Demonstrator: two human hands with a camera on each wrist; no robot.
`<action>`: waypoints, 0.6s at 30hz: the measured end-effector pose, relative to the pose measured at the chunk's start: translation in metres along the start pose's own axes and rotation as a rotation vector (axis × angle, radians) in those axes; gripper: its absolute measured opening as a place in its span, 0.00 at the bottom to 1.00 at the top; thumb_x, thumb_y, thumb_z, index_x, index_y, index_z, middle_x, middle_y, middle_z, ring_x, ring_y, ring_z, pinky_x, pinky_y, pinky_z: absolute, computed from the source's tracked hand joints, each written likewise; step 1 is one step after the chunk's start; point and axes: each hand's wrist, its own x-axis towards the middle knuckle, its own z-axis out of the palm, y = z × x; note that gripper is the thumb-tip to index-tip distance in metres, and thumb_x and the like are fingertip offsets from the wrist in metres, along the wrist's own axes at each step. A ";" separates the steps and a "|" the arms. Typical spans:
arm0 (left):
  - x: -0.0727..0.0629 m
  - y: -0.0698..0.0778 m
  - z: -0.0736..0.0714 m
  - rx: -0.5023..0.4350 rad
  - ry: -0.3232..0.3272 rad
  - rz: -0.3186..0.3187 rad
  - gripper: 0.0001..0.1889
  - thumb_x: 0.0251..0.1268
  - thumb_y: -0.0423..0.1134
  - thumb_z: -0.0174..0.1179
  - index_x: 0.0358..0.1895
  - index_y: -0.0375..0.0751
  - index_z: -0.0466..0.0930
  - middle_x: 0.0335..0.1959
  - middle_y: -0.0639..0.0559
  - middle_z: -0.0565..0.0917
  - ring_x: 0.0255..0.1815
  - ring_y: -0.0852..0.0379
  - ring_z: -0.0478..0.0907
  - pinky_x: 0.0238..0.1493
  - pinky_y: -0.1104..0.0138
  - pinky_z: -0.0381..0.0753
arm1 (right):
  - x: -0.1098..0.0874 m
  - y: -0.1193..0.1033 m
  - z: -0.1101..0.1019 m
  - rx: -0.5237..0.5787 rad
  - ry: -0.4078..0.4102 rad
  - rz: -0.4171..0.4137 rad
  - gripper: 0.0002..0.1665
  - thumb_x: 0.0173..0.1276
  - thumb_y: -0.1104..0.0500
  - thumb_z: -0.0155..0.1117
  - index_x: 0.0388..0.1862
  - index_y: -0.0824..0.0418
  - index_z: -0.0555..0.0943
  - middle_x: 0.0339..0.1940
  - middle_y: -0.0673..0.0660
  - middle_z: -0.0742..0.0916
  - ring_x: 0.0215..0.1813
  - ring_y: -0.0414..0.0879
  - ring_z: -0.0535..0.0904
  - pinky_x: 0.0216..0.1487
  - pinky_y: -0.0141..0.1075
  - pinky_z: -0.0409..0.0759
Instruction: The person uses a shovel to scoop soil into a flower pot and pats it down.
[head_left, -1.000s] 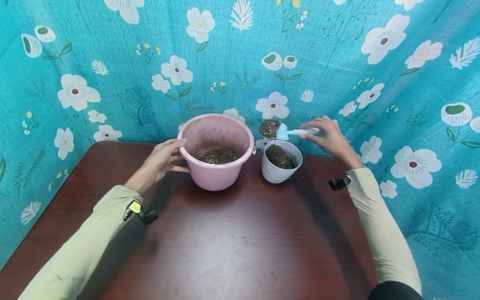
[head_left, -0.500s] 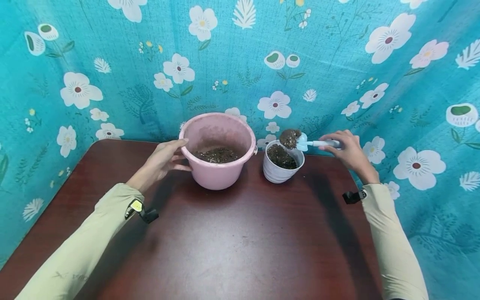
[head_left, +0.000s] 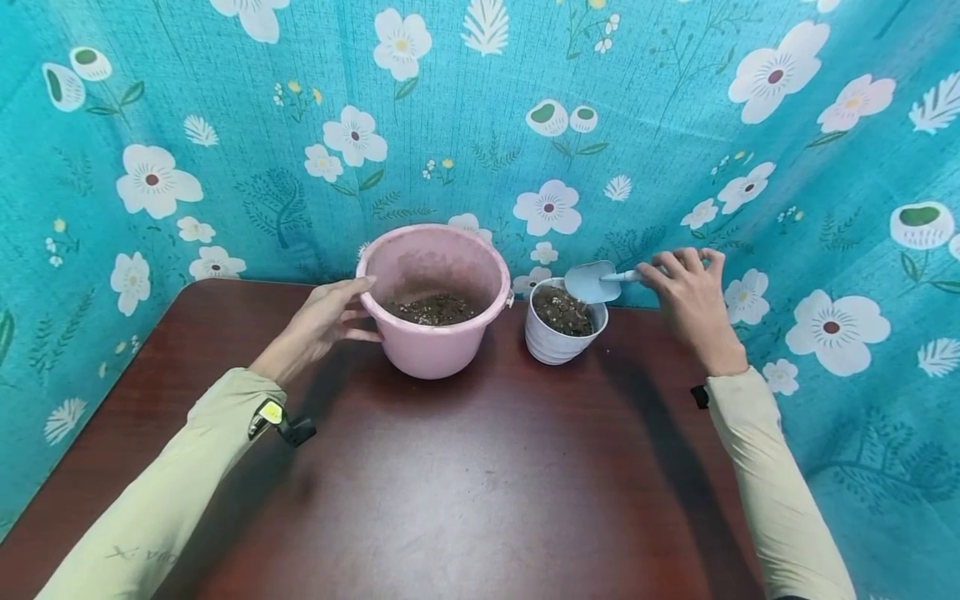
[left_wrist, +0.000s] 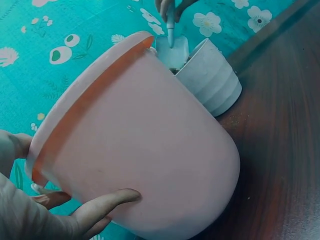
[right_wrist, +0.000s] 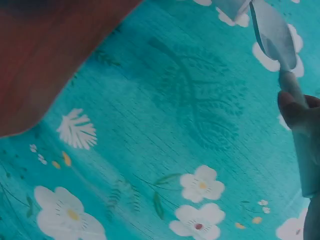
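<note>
A pink bucket (head_left: 432,354) with dark soil (head_left: 438,310) at its bottom stands near the table's back edge. My left hand (head_left: 315,325) grips its left side, with a digit over the rim and other fingers against the outer wall (left_wrist: 115,197). Just right of the bucket is a small white ribbed pot (head_left: 553,346), nearly full of soil (head_left: 562,312). My right hand (head_left: 693,304) pinches the handle of a pale blue trowel (head_left: 594,282). The blade is tipped face down over the pot's back right rim, and no soil shows on its back.
A dark reddish-brown table (head_left: 465,475) lies under everything. Close behind its far edge hangs a turquoise floral curtain (head_left: 450,125), which also closes off the right side. A few soil crumbs lie beside the pot.
The soil-laden trowel has moved right from beyond the pot's left side, then turned over above it, and its load is gone from the blade. The left hand and bucket have stayed put.
</note>
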 end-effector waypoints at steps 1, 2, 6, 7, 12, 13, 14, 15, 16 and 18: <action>0.000 0.000 0.000 -0.001 0.000 0.000 0.36 0.81 0.46 0.55 0.81 0.31 0.55 0.60 0.47 0.72 0.58 0.49 0.76 0.57 0.43 0.88 | 0.001 -0.001 -0.003 -0.010 -0.004 -0.002 0.14 0.67 0.75 0.69 0.49 0.64 0.87 0.44 0.67 0.83 0.49 0.65 0.72 0.53 0.70 0.64; 0.000 0.000 0.000 0.000 -0.001 0.001 0.36 0.81 0.46 0.55 0.81 0.31 0.56 0.60 0.47 0.72 0.57 0.50 0.77 0.57 0.43 0.88 | 0.002 -0.003 -0.006 -0.013 -0.010 0.001 0.14 0.67 0.75 0.70 0.49 0.64 0.87 0.43 0.67 0.83 0.48 0.65 0.71 0.51 0.69 0.65; 0.001 -0.001 0.001 0.000 0.000 0.008 0.35 0.81 0.46 0.55 0.81 0.30 0.56 0.63 0.44 0.71 0.59 0.49 0.77 0.58 0.42 0.87 | 0.006 -0.011 -0.017 0.032 -0.080 0.025 0.16 0.64 0.69 0.76 0.50 0.61 0.89 0.38 0.65 0.83 0.41 0.63 0.72 0.39 0.58 0.65; 0.001 -0.001 0.001 0.002 0.003 0.010 0.35 0.81 0.46 0.55 0.81 0.31 0.56 0.63 0.43 0.70 0.58 0.49 0.77 0.58 0.42 0.87 | 0.008 -0.014 -0.019 0.059 -0.119 0.032 0.16 0.63 0.69 0.77 0.50 0.60 0.90 0.36 0.64 0.84 0.40 0.61 0.72 0.36 0.55 0.64; 0.002 -0.001 0.000 0.011 0.023 0.016 0.34 0.81 0.45 0.54 0.81 0.31 0.57 0.69 0.39 0.68 0.54 0.51 0.77 0.57 0.43 0.88 | 0.011 -0.025 -0.027 0.174 -0.434 0.099 0.13 0.66 0.66 0.75 0.48 0.58 0.92 0.32 0.57 0.85 0.37 0.55 0.73 0.31 0.43 0.62; 0.002 -0.002 0.000 0.014 0.028 0.016 0.34 0.81 0.45 0.54 0.81 0.31 0.57 0.69 0.38 0.67 0.54 0.51 0.77 0.56 0.43 0.88 | 0.012 -0.027 -0.029 0.184 -0.492 0.115 0.11 0.67 0.65 0.74 0.48 0.58 0.93 0.32 0.57 0.85 0.37 0.55 0.74 0.32 0.43 0.63; 0.003 -0.002 0.000 0.020 0.029 0.017 0.34 0.81 0.45 0.54 0.81 0.31 0.57 0.70 0.37 0.66 0.54 0.51 0.77 0.56 0.43 0.89 | 0.012 -0.028 -0.031 0.186 -0.536 0.129 0.10 0.68 0.64 0.74 0.48 0.59 0.93 0.33 0.57 0.86 0.38 0.55 0.75 0.32 0.43 0.65; 0.003 -0.002 0.000 0.024 0.030 0.017 0.34 0.81 0.45 0.53 0.81 0.31 0.57 0.70 0.37 0.66 0.53 0.51 0.77 0.56 0.43 0.89 | 0.013 -0.029 -0.033 0.185 -0.568 0.142 0.10 0.69 0.64 0.73 0.48 0.59 0.93 0.34 0.57 0.86 0.39 0.56 0.76 0.33 0.42 0.66; 0.003 -0.002 0.000 0.028 0.030 0.017 0.34 0.81 0.46 0.54 0.81 0.31 0.57 0.71 0.37 0.66 0.54 0.51 0.77 0.56 0.44 0.89 | 0.014 -0.029 -0.035 0.179 -0.580 0.151 0.10 0.69 0.64 0.73 0.48 0.59 0.93 0.34 0.57 0.86 0.40 0.56 0.76 0.33 0.42 0.67; 0.004 -0.003 0.000 0.038 0.035 0.016 0.35 0.81 0.46 0.54 0.81 0.31 0.57 0.72 0.36 0.66 0.54 0.51 0.77 0.56 0.44 0.89 | 0.017 -0.029 -0.038 0.161 -0.570 0.148 0.10 0.68 0.64 0.74 0.47 0.59 0.93 0.33 0.56 0.86 0.40 0.56 0.77 0.33 0.43 0.67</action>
